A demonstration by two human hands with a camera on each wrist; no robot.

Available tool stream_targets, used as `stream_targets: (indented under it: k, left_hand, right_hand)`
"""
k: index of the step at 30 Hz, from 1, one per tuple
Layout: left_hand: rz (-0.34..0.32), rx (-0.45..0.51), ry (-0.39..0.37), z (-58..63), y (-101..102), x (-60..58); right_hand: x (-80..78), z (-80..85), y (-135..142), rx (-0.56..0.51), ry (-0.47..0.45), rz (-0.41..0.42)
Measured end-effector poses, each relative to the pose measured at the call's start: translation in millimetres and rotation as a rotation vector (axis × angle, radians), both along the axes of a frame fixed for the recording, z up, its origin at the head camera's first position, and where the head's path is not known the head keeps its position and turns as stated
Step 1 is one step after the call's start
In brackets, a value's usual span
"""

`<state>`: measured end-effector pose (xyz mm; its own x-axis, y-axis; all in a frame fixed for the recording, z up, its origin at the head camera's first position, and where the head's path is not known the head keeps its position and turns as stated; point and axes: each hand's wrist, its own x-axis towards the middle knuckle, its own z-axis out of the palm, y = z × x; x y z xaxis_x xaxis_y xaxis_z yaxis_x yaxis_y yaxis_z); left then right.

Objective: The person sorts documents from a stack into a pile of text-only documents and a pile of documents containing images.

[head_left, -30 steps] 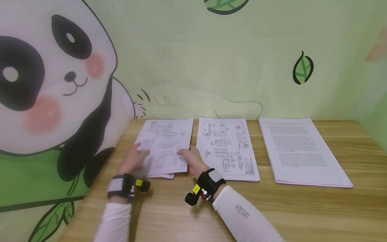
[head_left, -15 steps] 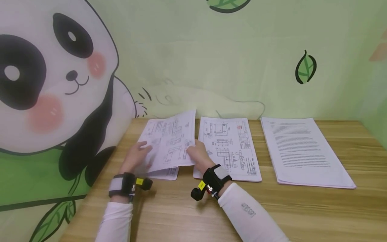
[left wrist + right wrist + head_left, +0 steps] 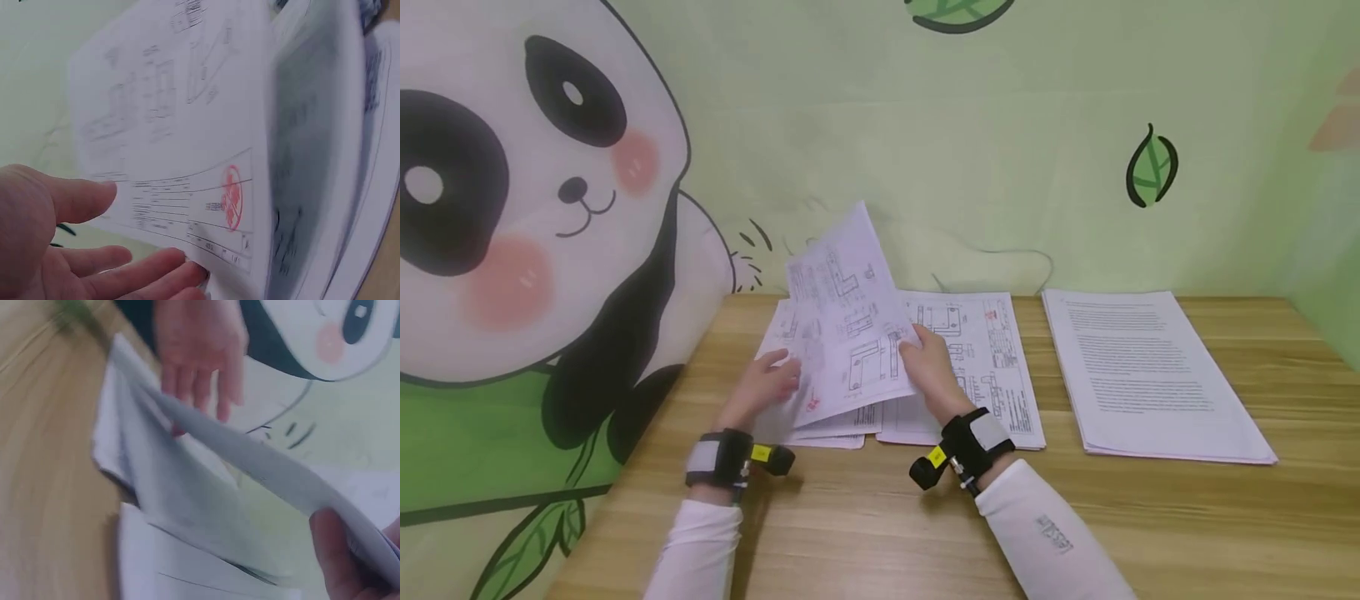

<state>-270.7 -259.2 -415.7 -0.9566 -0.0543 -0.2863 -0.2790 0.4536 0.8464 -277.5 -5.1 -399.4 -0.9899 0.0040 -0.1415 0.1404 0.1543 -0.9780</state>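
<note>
A white sheet [image 3: 850, 317] printed with technical drawings is lifted at a tilt, its far corner up against the wall. My right hand [image 3: 934, 371] pinches its right edge, thumb on the printed face. Close by the sheet's left edge, my left hand [image 3: 763, 385] has its fingers loosely extended. In the left wrist view, the fingertips [image 3: 178, 257] lie near the sheet's lower edge, by a red stamp; whether they touch is unclear. Beneath lies the left paper pile [image 3: 777, 335], partly covered. The middle pile of drawings [image 3: 1009, 367] lies partly behind my right hand.
A thick pile of text pages [image 3: 1138, 358] lies to the right on the wooden table [image 3: 880, 533]. Behind the table stands a pale green wall [image 3: 970, 167] with a painted panda and leaves. Both wrists wear black straps with small cameras.
My right hand has raised the drawing sheet from the left pile and moved right and farther away, tilting it up. My left hand has shifted slightly right beside it.
</note>
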Motion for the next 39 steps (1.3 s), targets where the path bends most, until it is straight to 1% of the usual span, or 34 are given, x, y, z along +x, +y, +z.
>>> stream_targets:
  k: [2, 8, 9, 12, 15, 16, 18, 19, 22, 25, 28, 32, 39]
  left_hand:
    - [0.007, 0.064, 0.008, -2.4, 6.4, -1.7]
    - [0.076, 0.177, 0.030, -2.5, 28.2, -2.1]
    - [0.073, 0.219, 0.033, -2.9, 32.4, -2.2]
    - [0.052, 0.280, 0.043, 6.4, 50.0, 5.1]
    - [0.008, 0.359, 0.091, 12.9, 70.0, 10.6]
    - [0.000, 0.362, 0.109, 14.6, 77.5, 11.7]
    - [-0.024, 0.405, 0.138, 8.9, 90.6, 7.7]
    - [-0.037, 0.417, 0.140, 5.9, 97.5, 5.1]
    - [-0.069, 0.424, 0.116, -2.3, 117.3, -1.1]
    - [-0.098, 0.404, 0.081, -9.3, 132.5, -4.9]
    - [-0.109, 0.383, 0.060, -15.3, 142.3, -7.5]
    - [-0.111, 0.382, 0.034, -21.7, 147.0, -10.2]
    - [-0.101, 0.372, -0.055, -31.4, 146.4, -12.9]
  right_hand:
    - [0.2, 1.6, 8.4, -0.009, 0.003, 0.007]
    - [4.5, 4.7, 33.9, -0.026, 0.005, 0.056]
    - [5.7, 4.8, 37.8, -0.032, 0.002, 0.063]
    - [9.8, 5.2, 49.6, -0.043, -0.015, 0.077]
    - [12.0, 6.3, 66.1, -0.028, -0.022, 0.083]
    - [11.9, 6.9, 72.9, -0.016, -0.021, 0.085]
    - [10.3, 7.2, 87.4, 0.007, -0.015, 0.080]
    - [9.5, 7.4, 94.5, 0.018, -0.010, 0.071]
    - [7.8, 6.6, 115.2, 0.080, -0.010, 0.056]
    - [8.0, 3.8, 132.4, 0.140, -0.040, 0.044]
    - [8.3, -0.8, 146.1, 0.179, -0.071, 0.064]
    - [6.9, -7.7, 155.6, 0.206, -0.081, 0.081]
    - [5.1, -22.6, 159.1, 0.266, -0.127, 0.095]
